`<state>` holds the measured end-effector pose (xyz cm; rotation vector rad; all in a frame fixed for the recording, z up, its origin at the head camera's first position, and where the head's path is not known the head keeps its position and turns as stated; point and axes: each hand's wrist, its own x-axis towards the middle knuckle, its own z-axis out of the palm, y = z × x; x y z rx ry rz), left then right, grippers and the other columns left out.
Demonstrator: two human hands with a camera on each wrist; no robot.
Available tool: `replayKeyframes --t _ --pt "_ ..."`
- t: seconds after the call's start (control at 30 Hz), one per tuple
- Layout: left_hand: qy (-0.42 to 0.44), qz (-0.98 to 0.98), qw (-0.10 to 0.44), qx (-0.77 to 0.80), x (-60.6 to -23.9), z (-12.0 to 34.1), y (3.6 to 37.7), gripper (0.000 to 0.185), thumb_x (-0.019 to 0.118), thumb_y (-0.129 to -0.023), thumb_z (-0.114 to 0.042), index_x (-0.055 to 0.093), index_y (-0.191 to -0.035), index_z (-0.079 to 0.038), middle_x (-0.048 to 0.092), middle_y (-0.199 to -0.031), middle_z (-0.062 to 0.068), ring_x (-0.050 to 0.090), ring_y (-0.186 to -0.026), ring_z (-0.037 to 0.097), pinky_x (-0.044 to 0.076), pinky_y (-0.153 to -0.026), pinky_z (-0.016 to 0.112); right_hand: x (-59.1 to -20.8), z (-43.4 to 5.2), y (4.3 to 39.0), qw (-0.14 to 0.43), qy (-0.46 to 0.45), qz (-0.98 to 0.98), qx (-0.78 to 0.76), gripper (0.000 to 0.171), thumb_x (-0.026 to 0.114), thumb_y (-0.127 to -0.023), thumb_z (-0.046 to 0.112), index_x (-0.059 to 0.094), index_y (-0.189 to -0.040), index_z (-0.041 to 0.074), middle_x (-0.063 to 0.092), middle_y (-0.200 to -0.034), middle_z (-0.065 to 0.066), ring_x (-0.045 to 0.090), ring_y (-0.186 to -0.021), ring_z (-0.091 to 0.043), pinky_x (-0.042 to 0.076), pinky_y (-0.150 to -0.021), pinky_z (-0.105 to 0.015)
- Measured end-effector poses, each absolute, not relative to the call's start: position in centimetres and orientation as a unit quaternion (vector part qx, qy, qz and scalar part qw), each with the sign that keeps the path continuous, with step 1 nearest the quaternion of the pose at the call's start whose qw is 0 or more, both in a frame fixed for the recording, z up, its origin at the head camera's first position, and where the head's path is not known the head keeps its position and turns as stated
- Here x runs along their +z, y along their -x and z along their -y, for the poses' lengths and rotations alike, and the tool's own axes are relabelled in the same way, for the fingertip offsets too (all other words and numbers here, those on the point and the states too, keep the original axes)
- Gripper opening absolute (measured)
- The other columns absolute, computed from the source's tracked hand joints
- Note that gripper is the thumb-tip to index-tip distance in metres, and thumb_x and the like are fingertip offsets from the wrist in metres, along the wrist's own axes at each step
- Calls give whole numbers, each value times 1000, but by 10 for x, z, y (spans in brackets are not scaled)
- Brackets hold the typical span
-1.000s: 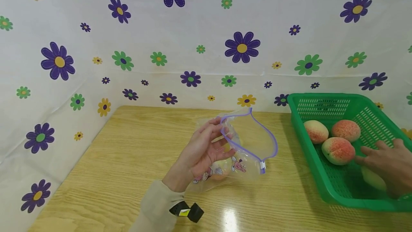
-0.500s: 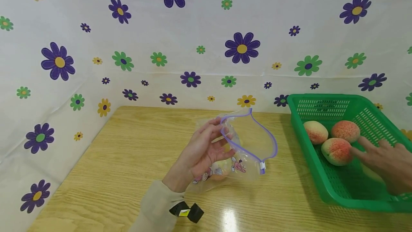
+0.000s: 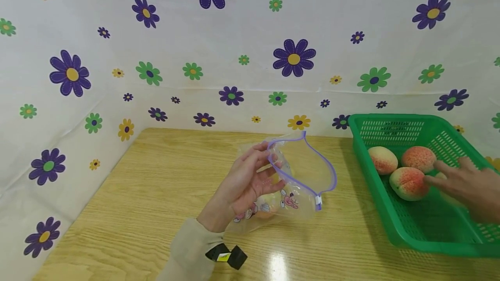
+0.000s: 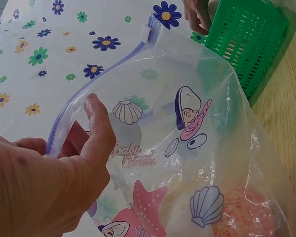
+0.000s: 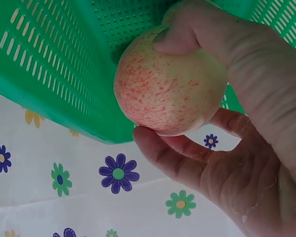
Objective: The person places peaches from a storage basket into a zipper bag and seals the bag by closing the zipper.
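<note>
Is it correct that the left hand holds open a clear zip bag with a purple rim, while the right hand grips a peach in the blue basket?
Not quite: the basket is green, not blue, as the head view shows. The rest holds: the left hand holds open the clear zip bag with its purple rim, and the right hand grips a peach, seen in the right wrist view.

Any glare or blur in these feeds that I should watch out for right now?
Head view: a bright glare patch on the table near the bottom edge; the right hand is slightly motion-blurred. Left wrist view: the clear bag shows soft reflections but its prints read sharp. Right wrist view: the peach is evenly lit and sharp.
</note>
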<state>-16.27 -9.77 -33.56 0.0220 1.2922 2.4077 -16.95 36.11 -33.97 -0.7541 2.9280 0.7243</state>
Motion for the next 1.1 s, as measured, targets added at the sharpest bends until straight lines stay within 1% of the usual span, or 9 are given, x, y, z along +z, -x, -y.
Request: replayKeyframes --t 0.17,0.3,0.4,0.57,0.67,0.73,0.87,0.93,1.1 --pt "-8 -466 202 862 -335 97 162 19 45 -108 -17 54 -124 -19 59 -97 -2 61 -96 13 64 -78 38 -331 -358 170 -17 247 -948 200 74 81 -53 -26 61 -114 10 53 -114 -23 43 -76 -43 38 -41 -32" --pt "-9 -468 202 860 -335 98 162 19 45 -108 -18 55 -124 -19 59 -98 -3 61 -96 13 64 -77 38 -326 -355 171 -49 257 -949 175 68 72 -56 -30 56 -108 11 50 -109 -20 40 -71 -38 33 -40 -30" --pt "-9 -465 203 862 -336 98 162 18 45 -108 -18 55 -123 -19 60 -97 -2 62 -94 13 64 -77 38 -322 -353 171 -61 261 -949 164 69 71 -56 -29 57 -110 12 50 -112 -21 42 -71 -38 34 -41 -31" --pt "-10 -462 202 864 -336 98 162 17 45 -108 -18 57 -121 -19 60 -96 -2 62 -93 13 64 -76 38 -313 -346 172 -86 269 -950 136 78 82 -48 -22 56 -114 11 51 -114 -23 48 -76 -46 44 -41 -38" --pt "-11 -460 202 865 -335 98 162 17 46 -108 -17 57 -121 -19 60 -96 -2 62 -93 13 64 -76 38 -307 -340 173 -106 271 -949 124 84 86 -44 -17 55 -117 11 52 -113 -24 50 -79 -50 51 -47 -46" --pt "-11 -459 201 865 -335 98 163 17 46 -108 -17 57 -121 -19 60 -96 -2 61 -92 12 64 -76 38 -304 -337 173 -127 282 -943 120 86 89 -41 -13 56 -117 10 53 -113 -25 52 -81 -47 53 -57 -53" --pt "-11 -457 202 866 -335 98 162 18 45 -108 -17 56 -123 -19 59 -95 -2 61 -92 12 64 -76 37 -301 -333 174 -168 314 -927 115 86 91 -34 -6 60 -114 8 55 -110 -27 54 -85 -40 45 -74 -60" --pt "-10 -458 202 866 -335 98 162 19 45 -108 -17 56 -123 -19 60 -95 -2 61 -92 12 64 -75 37 -301 -331 174 -175 321 -924 109 87 91 -33 -4 60 -114 9 56 -111 -27 55 -88 -38 43 -75 -59" --pt "-5 -458 201 866 -335 99 161 18 45 -108 -18 56 -122 -19 60 -95 -3 61 -91 12 64 -75 37 -299 -326 175 -187 330 -922 84 87 92 -35 0 61 -115 10 57 -113 -24 55 -90 -36 44 -74 -57"
